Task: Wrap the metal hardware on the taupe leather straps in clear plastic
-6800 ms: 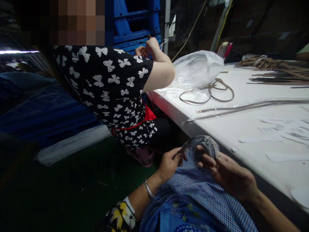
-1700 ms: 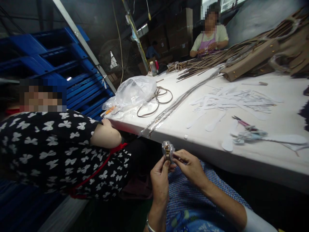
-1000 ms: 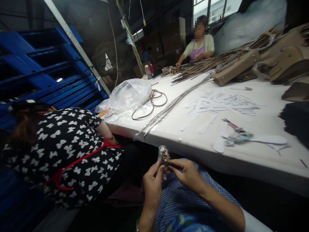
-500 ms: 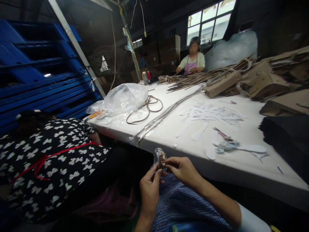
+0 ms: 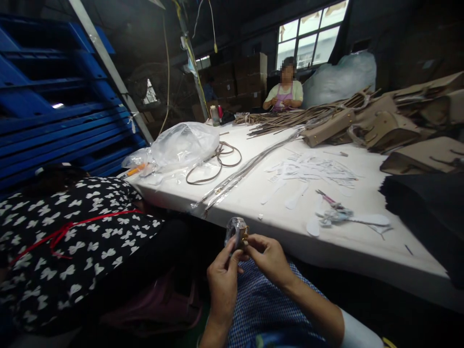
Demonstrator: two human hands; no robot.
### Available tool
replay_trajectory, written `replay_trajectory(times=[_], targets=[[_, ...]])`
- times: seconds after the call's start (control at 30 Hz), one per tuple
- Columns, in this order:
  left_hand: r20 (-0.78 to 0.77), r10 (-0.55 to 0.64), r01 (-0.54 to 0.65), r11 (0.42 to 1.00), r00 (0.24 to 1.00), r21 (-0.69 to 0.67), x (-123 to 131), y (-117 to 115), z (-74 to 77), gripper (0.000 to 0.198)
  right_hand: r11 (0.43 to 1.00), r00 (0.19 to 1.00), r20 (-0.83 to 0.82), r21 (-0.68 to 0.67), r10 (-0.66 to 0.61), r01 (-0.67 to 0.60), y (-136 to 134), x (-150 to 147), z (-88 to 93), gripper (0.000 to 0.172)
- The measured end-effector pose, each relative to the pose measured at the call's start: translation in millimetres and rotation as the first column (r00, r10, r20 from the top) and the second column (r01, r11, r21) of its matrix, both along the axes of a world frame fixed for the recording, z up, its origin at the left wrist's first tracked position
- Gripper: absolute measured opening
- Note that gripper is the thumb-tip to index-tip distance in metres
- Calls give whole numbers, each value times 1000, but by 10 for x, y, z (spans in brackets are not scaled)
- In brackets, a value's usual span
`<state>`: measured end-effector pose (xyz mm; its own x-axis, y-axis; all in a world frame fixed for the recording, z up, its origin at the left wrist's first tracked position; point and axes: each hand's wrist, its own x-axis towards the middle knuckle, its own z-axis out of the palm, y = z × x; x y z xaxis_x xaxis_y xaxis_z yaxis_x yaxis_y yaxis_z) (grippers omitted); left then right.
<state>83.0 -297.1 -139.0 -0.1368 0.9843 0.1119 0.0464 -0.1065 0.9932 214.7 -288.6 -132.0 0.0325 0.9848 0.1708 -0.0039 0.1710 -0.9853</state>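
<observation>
Over my lap, at the near table edge, I hold a small brown strap piece (image 5: 237,232) with gold metal fittings and clear plastic film around it. My left hand (image 5: 223,278) pinches it from below, thumb against fingers. On its other side, my right hand (image 5: 270,258) is closed with its fingertips at the gold fitting. The fingers cover much of the piece's lower end. On the white tabletop (image 5: 246,203) beyond my hands lie long plastic-wrapped straps (image 5: 253,166) and a looped brown strap (image 5: 206,180).
White paper tags (image 5: 315,169) are spread at mid-table, with pink-handled snippers (image 5: 326,197) nearer me. Brown bags (image 5: 391,128) pile up at the right. A clear plastic bag (image 5: 186,145) sits at the left. One person (image 5: 286,94) works across the table; another (image 5: 83,227) leans close at my left.
The wrapped piece has turned slightly in my fingers, and both hands have shifted a little left in view. The person across the table has brought their hands together.
</observation>
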Motion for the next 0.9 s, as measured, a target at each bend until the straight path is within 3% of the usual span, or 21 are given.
replay_trajectory(times=[0.27, 0.43, 0.6, 0.77, 0.9], targets=[[-146, -92, 105, 991, 985, 81, -67, 104, -36, 33, 978, 981, 60, 85, 185, -190, -64, 66, -58, 35], [-249, -126, 170, 972, 960, 165, -18, 174, -14, 33, 988, 990, 60, 71, 131, -135, -61, 89, -173, 48], [-270, -105, 162, 967, 957, 199, 49, 228, -18, 30, 988, 991, -20, 73, 135, -133, -37, 99, -221, 49], [-275, -57, 135, 952, 960, 273, 132, 297, -17, 32, 980, 985, -9, 112, 169, -167, 29, 205, -109, 49], [-297, -68, 164, 937, 952, 310, 239, 422, 76, 33, 966, 965, 193, 149, 179, -209, 153, 472, 87, 48]])
